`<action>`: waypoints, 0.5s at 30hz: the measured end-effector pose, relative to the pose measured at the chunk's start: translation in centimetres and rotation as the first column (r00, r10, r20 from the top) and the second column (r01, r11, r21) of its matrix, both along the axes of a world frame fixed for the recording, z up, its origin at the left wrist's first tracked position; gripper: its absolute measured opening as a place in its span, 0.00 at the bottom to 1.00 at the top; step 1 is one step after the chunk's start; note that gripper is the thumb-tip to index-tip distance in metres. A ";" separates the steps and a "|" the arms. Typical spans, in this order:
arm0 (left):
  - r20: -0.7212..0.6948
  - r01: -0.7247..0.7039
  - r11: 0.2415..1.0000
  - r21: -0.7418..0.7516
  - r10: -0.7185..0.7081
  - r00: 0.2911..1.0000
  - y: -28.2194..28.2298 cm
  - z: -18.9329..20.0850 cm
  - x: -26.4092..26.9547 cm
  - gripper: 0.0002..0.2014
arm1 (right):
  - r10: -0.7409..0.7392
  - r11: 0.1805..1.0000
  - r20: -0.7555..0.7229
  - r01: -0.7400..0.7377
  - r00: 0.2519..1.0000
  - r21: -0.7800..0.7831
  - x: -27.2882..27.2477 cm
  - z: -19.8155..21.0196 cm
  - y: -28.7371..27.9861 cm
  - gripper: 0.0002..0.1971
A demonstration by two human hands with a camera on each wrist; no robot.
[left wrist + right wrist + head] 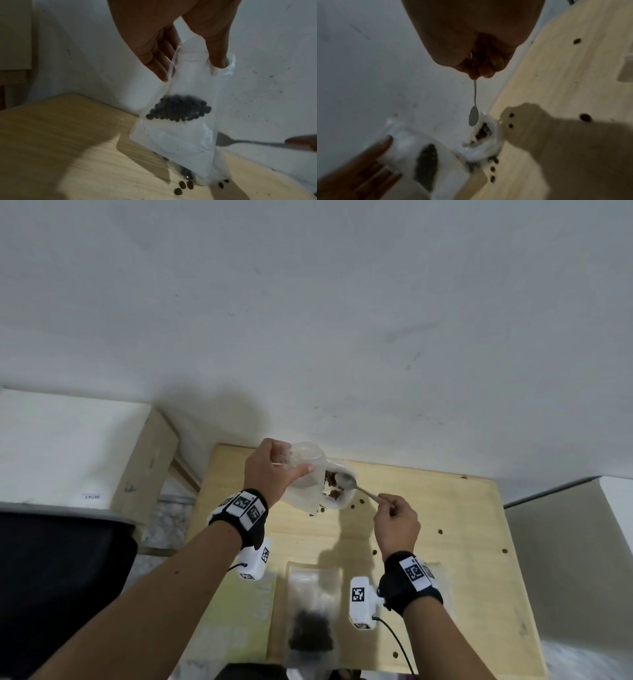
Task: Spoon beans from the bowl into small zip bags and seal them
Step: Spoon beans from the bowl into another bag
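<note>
My left hand (294, 470) holds a clear zip bag (305, 484) upright over the far edge of the wooden table (455, 508), thumb at its mouth and fingers behind. In the left wrist view dark beans (178, 108) sit partway down the bag (180, 135). Just right of it stands the white bowl (342, 501) with a few brown beans inside. My right hand (390, 505) pinches the handle of a metal spoon (346, 481), whose empty scoop hovers over the bowl (489, 140). The spoon (473, 117) hangs from my right hand (481, 73), beside the bag (419, 152).
A bag with beans in it (313, 611) lies flat near the table's front edge, next to a pale green sheet (250, 611). Loose beans (440, 531) are scattered over the table and under the held bag (186, 185). A grey wall stands right behind the table.
</note>
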State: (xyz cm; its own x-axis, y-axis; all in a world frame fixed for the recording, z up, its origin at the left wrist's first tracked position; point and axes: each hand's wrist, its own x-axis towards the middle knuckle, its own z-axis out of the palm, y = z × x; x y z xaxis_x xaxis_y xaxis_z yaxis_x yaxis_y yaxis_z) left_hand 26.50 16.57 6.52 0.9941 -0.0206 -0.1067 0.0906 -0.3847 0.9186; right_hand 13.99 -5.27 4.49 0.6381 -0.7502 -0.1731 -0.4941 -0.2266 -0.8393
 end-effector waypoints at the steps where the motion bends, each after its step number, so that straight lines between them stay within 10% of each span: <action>1: -0.010 -0.002 1.000 -0.002 0.002 1.000 0.1 0.0 0.1 0.27 | 0.010 1.000 -0.036 -0.009 0.999 0.019 0.0 -1.0 0.4 0.11; 7: -0.033 0.019 1.000 -0.019 -0.020 0.999 0.7 0.0 0.3 0.27 | 0.216 0.967 -0.192 -0.181 0.957 0.182 1.1 -4.8 1.8 0.13; 11: -0.038 0.040 0.998 -0.043 -0.042 0.998 0.5 0.3 0.5 0.27 | 0.243 0.961 -0.279 -0.269 0.929 -0.062 1.6 -3.0 1.6 0.19; 15: -0.033 0.087 0.994 -0.066 -0.090 0.995 -0.6 0.9 0.5 0.30 | 0.302 0.945 0.048 -0.293 0.952 -0.144 2.3 0.6 1.1 0.07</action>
State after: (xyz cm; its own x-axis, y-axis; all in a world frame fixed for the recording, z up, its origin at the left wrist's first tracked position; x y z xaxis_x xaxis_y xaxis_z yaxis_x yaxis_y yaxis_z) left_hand 27.02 15.95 7.43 0.9837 -0.1163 -0.1374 0.0918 -0.3324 0.9387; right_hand 16.28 -4.14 5.10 0.8427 -0.5374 -0.0323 -0.3291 -0.4667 -0.8209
